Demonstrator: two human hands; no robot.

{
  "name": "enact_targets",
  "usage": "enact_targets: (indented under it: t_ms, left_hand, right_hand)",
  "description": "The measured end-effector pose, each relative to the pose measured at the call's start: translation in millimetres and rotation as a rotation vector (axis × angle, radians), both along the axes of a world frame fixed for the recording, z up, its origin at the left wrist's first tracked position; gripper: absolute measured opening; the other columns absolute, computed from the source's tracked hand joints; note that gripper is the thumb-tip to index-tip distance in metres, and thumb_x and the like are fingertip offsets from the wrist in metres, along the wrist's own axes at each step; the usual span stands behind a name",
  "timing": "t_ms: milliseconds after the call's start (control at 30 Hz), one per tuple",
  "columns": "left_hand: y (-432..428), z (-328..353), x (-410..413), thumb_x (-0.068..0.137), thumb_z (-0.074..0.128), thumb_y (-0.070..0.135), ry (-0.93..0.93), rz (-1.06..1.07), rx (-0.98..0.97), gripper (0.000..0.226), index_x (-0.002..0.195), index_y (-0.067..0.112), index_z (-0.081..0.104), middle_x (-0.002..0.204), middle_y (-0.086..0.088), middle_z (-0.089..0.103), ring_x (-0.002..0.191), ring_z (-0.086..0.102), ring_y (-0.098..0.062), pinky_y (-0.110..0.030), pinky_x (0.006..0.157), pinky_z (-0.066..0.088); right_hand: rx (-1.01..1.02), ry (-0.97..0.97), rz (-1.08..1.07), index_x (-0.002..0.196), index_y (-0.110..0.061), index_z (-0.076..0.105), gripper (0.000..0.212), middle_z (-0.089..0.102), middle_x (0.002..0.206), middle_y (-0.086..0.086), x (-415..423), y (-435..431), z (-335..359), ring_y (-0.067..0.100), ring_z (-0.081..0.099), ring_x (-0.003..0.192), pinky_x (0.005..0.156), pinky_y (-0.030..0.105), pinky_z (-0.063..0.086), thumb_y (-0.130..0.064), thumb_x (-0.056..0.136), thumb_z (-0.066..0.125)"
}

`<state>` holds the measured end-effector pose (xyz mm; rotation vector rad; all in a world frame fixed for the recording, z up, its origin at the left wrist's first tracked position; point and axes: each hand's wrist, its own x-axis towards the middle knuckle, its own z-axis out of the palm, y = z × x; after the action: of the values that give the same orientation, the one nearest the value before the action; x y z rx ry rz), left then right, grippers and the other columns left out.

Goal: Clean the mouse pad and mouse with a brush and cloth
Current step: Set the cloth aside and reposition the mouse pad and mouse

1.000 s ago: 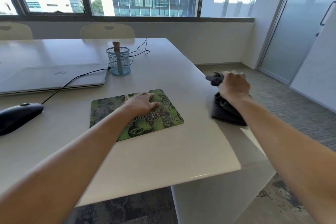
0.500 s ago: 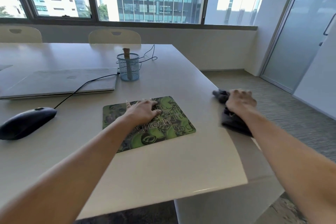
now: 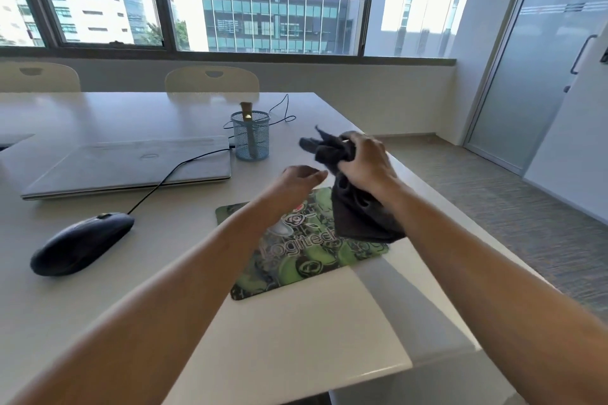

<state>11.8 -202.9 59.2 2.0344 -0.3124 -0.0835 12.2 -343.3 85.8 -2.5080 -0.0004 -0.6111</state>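
A green patterned mouse pad (image 3: 296,260) lies on the white table near its right edge. My right hand (image 3: 365,161) grips a dark grey cloth (image 3: 355,210) in the air above the pad's far right corner, the cloth hanging down. My left hand (image 3: 297,182) hovers over the pad just left of the cloth, fingers relaxed, holding nothing. A black wired mouse (image 3: 82,242) rests on the table to the left. A brush (image 3: 246,128) stands handle-up in a blue mesh cup (image 3: 250,138) behind the pad.
A shut silver laptop (image 3: 131,166) lies behind the mouse, with the mouse cable running past it. The table edge (image 3: 378,371) is close in front and to the right. Two pale chairs (image 3: 212,79) stand at the far side under the window.
My right hand lifted the cloth off the table's right edge and brought it left over the pad. My left hand rose off the pad toward the cloth.
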Motion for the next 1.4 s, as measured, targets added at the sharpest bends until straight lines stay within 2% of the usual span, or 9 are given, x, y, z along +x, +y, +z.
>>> enact_targets:
  t_ms: [133,300,433,733,900,1033,1233,1300,1400]
  left_hand:
    - [6,1,5,0.095,0.044,0.038,0.209,0.013,-0.354,0.037,0.112,0.009,0.056,0.098,-0.008,0.06,0.086,0.056,-0.024,-0.036,0.084,0.046]
    - [23,-4,10,0.096,0.046,0.03,0.298,0.04,-0.558,0.019,0.103,0.015,0.056,0.071,-0.002,0.061,0.046,0.058,-0.014,-0.022,0.047,0.052]
    - [36,-10,23,0.097,0.045,0.02,0.346,0.119,-0.689,0.014,0.104,0.015,0.056,0.045,0.01,0.061,0.036,0.056,-0.003,-0.018,0.044,0.05]
    - [28,-5,40,0.096,0.047,0.019,0.407,0.083,-0.813,0.024,0.105,0.002,0.061,0.055,-0.003,0.066,0.045,0.062,-0.012,-0.024,0.052,0.056]
    - [11,9,76,0.095,0.048,0.013,0.289,0.211,-0.778,0.018,0.095,0.002,0.063,0.082,-0.011,0.062,0.079,0.061,-0.025,-0.038,0.082,0.051]
    - [-9,21,110,0.095,0.05,0.015,0.298,0.259,-0.78,0.017,0.103,0.003,0.059,0.081,-0.009,0.06,0.066,0.055,-0.017,-0.03,0.066,0.049]
    - [-40,20,148,0.08,0.064,-0.005,0.351,0.202,-0.645,0.034,0.11,0.004,0.05,0.079,-0.007,0.055,0.069,0.055,-0.017,-0.027,0.059,0.052]
    - [-47,14,159,0.077,0.061,-0.014,0.306,0.279,-0.604,0.056,0.125,0.003,0.039,0.091,-0.011,0.056,0.087,0.057,-0.024,-0.035,0.08,0.053]
    - [-49,4,168,0.078,0.064,-0.008,0.053,0.397,-0.149,0.058,0.13,0.003,0.041,0.122,-0.019,0.054,0.112,0.053,-0.03,-0.035,0.096,0.046]
  right_hand:
    - [0.165,0.069,0.068,0.12,-0.013,0.056,0.049,0.064,0.117,0.01,-3,32,-12,0.025,0.057,0.11,0.084,0.023,0.04,-0.022,0.075,0.072]
    - [0.421,0.209,0.124,0.123,-0.009,0.056,0.059,0.065,0.115,0.009,-3,45,-16,0.024,0.061,0.106,0.096,0.035,0.047,-0.025,0.071,0.079]
    - [0.755,0.288,0.24,0.116,0.007,0.059,0.038,0.064,0.087,0.015,-2,44,-18,0.026,0.059,0.074,0.074,0.034,0.05,-0.002,0.079,0.068]
    - [0.579,0.283,0.091,0.085,-0.014,0.07,0.017,0.069,0.071,0.001,20,35,-16,0.012,0.06,0.061,0.06,0.025,0.051,-0.026,0.075,0.076]
    - [0.762,0.242,-0.012,0.104,0.0,0.065,0.027,0.063,0.074,0.01,54,1,4,0.021,0.057,0.062,0.071,0.031,0.049,-0.006,0.078,0.07]
    - [0.752,0.348,-0.124,0.08,-0.009,0.061,0.009,0.058,0.065,0.003,86,-40,25,0.015,0.054,0.054,0.048,0.024,0.041,-0.012,0.081,0.068]
    - [0.803,0.455,-0.071,0.084,-0.002,0.059,0.009,0.058,0.074,0.011,141,-83,14,0.019,0.059,0.049,0.049,0.024,0.05,0.0,0.089,0.053]
    - [0.631,0.335,-0.11,0.102,-0.001,0.059,0.017,0.063,0.09,0.014,162,-92,6,0.025,0.064,0.073,0.062,0.023,0.053,0.001,0.086,0.054]
    - [0.155,0.12,-0.243,0.128,-0.009,0.051,0.044,0.06,0.125,0.012,179,-97,-2,0.029,0.052,0.119,0.095,0.029,0.041,-0.005,0.084,0.056]
